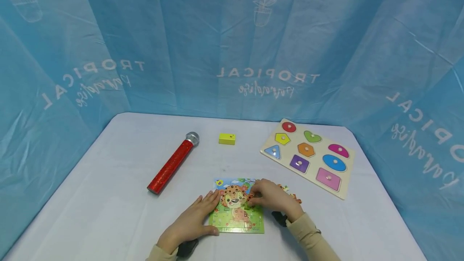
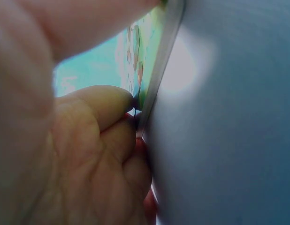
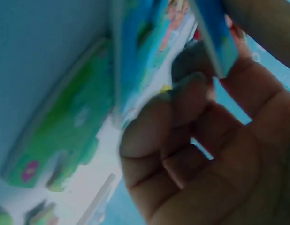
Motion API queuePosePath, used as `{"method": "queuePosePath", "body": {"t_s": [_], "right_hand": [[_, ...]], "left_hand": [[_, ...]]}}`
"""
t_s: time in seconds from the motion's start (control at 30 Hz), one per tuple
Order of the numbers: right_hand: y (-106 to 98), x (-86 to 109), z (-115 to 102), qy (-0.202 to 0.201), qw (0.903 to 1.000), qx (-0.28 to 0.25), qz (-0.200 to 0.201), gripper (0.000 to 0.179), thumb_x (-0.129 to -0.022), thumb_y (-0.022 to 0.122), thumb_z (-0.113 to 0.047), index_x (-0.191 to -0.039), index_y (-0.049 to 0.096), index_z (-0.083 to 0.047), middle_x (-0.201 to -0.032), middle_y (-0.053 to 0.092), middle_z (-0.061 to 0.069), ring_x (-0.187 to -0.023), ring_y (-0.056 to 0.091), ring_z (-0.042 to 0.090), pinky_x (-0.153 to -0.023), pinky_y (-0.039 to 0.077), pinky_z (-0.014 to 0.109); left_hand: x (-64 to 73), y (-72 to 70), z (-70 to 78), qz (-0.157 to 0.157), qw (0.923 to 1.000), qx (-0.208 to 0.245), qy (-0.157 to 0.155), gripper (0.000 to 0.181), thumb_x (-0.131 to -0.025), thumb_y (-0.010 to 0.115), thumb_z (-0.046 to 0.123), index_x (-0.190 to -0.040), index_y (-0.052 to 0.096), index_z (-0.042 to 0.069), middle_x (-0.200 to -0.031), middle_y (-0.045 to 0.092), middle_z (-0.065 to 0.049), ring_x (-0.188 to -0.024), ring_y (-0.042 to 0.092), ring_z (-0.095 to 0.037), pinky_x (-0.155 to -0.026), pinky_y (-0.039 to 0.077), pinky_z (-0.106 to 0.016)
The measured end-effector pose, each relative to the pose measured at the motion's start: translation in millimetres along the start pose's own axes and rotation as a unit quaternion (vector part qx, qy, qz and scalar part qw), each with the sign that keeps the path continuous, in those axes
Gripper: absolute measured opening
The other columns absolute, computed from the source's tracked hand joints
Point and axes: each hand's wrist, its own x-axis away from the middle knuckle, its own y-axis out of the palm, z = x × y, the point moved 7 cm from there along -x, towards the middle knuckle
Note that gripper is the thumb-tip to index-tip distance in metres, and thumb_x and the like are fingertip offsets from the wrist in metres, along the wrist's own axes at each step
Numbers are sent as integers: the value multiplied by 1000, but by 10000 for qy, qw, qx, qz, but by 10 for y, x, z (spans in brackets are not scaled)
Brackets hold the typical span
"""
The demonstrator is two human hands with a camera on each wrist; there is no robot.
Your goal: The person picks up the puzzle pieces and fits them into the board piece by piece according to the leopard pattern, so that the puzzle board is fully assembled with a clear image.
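Note:
A jigsaw puzzle point(image 1: 237, 224) with a spotted leopard cub on green grass and blue sky lies flat near the front of the table. My left hand point(image 1: 192, 220) rests along its left side, fingers extended onto the edge and thumb at the lower corner. In the left wrist view, the fingertips touch the rim of the puzzle board point(image 2: 157, 79). Over the puzzle's right side, my right hand point(image 1: 273, 196) pinches a blue-faced puzzle piece point(image 3: 214, 40) between thumb and fingers. Loose pieces point(image 1: 296, 199) lie partly hidden behind that hand; a green one point(image 3: 65, 122) shows in the right wrist view.
A red microphone point(image 1: 171, 166) with a silver head lies at the left. Farther back sits a small yellow block point(image 1: 226, 139). A wooden shape board point(image 1: 290, 160) with knobbed pieces lies at the right. Blue printed curtains point(image 1: 239, 43) surround the white table point(image 1: 119, 164).

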Motion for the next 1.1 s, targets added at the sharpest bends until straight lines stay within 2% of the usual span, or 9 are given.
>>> {"method": "queuePosePath", "body": {"t_s": [0.17, 0.33, 0.47, 0.73, 0.9, 1.1], "right_hand": [[45, 1, -25, 196, 9997, 162, 71, 14, -81, 77, -28, -86, 72, -16, -77, 58, -10, -67, 43, 4, -59, 39, 20], [73, 11, 22, 589, 9969, 328, 404, 35, -72, 84, -31, -101, 69, -17, -92, 63, -6, -81, 53, 8, -69, 49, 28], [50, 28, 31, 689, 9951, 377, 592, 40, -68, 87, -34, -98, 65, -18, -93, 58, -5, -84, 53, 11, -73, 51, 32], [17, 25, 61, 761, 9952, -159, 602, 8, -85, 74, -23, -86, 66, -20, -81, 57, -9, -70, 51, 5, -62, 45, 23], [49, 22, 78, 739, 9957, -379, 406, 8, -85, 73, -16, -84, 66, -20, -74, 56, -10, -63, 48, 4, -56, 42, 21], [26, 88, 164, 698, 9945, -707, 341, 5, -88, 71, -20, -88, 65, -19, -73, 54, -9, -64, 46, 4, -56, 40, 20]], "left_hand": [[3, -3, 12, 6, 10000, 12, 7, 98, -74, 77, 43, -150, 31, 3, -159, 27, -15, -148, 22, -37, -120, 18, -58], [8, -15, 9, 48, 10000, -24, 43, 98, -74, 77, 43, -150, 31, 2, -159, 27, -14, -148, 23, -37, -120, 18, -58], [10, -15, 7, 49, 10000, -49, 61, 98, -74, 77, 43, -150, 31, 3, -159, 27, -14, -148, 23, -37, -120, 18, -59], [11, -35, 10, 35, 9999, -117, 39, 98, -73, 77, 43, -150, 31, 2, -159, 27, -14, -148, 23, -36, -120, 18, -58], [-2, -24, -8, 26, 10000, -90, -7, 98, -73, 78, 42, -150, 31, 3, -160, 26, -13, -148, 22, -35, -121, 17, -57], [3, 0, -6, 33, 10000, -35, 62, 98, -74, 77, 43, -150, 31, 3, -159, 27, -14, -148, 23, -37, -120, 18, -58]]}}
